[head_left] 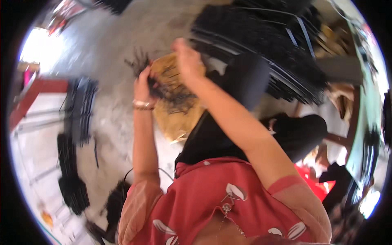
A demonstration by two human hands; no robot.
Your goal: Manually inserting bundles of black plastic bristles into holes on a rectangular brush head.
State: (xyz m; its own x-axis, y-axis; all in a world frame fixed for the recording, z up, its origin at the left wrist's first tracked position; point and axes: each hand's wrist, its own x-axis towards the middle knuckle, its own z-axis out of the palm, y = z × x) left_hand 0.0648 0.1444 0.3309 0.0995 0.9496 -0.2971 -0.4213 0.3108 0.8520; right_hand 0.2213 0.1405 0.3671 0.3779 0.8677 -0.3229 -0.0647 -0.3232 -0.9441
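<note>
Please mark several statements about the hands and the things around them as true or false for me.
1. The left hand grips a bunch of thin dark pieces. True.
2. The right hand is closed around that same bunch. False: the right hand, blurred, is apart from it.
3. Loose dark strands lie over a yellowish-brown sack. True.
4. A bracelet is worn on the right wrist. False: the bracelet is on the left wrist.
5. The largest black stack lies to the left of the sack. False: the largest black stack is to its right.
6. The person's shirt is red with pale leaf shapes. True.
</note>
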